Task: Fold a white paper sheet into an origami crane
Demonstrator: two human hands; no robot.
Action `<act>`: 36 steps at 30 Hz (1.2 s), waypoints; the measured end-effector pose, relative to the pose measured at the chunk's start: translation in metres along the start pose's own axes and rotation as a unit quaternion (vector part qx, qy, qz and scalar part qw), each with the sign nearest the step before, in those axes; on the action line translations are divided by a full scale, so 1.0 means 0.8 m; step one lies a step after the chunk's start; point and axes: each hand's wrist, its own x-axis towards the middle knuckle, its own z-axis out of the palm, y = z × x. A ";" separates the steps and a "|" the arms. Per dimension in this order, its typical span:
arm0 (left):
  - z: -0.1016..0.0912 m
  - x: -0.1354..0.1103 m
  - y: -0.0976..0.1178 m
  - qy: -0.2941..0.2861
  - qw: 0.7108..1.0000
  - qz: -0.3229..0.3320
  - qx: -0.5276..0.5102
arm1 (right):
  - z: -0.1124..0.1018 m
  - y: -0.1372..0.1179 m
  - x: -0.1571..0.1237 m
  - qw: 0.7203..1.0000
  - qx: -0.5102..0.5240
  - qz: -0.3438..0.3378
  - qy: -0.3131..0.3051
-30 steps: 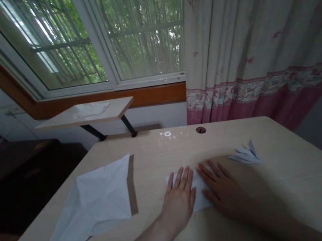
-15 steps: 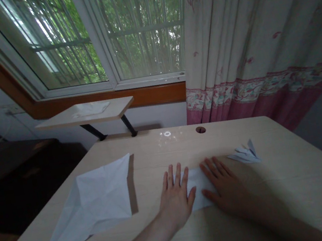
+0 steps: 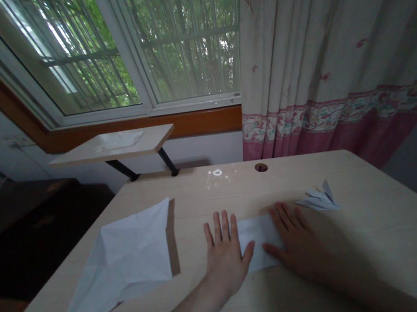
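Observation:
A small white sheet of paper [image 3: 259, 238] lies flat on the desk between my two hands. My left hand [image 3: 226, 257] is spread palm down at its left edge, with the thumb resting over the paper. On the other side my right hand [image 3: 293, 238] lies flat, its thumb on the sheet and its palm over the right part, which it hides. Just beyond the right fingertips is a small folded paper piece [image 3: 319, 198] with pointed tips. A larger creased white sheet [image 3: 137, 254] lies to the left, one corner drawn out to a long point.
The pale wooden desk [image 3: 215, 192] has a round cable hole [image 3: 261, 167] near its back edge. A raised shelf [image 3: 153, 139] on black legs holds a crumpled white item [image 3: 120, 139]. Behind are a barred window [image 3: 189, 46] and a floral curtain [image 3: 295, 54].
My left hand's fingers have shifted left toward the paper's edge. My right hand's fingers have moved slightly right, so more of the small sheet shows between them.

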 end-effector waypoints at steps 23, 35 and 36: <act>-0.066 0.016 0.003 -0.151 0.960 0.134 -0.194 | -0.003 0.009 0.007 0.995 0.073 0.004 -0.063; -0.053 0.004 -0.007 0.010 0.955 0.266 -0.133 | -0.019 0.016 0.011 0.977 0.177 -0.010 -0.121; -0.053 0.003 -0.007 0.024 0.953 0.283 -0.109 | -0.018 0.017 0.010 0.976 0.178 -0.012 -0.122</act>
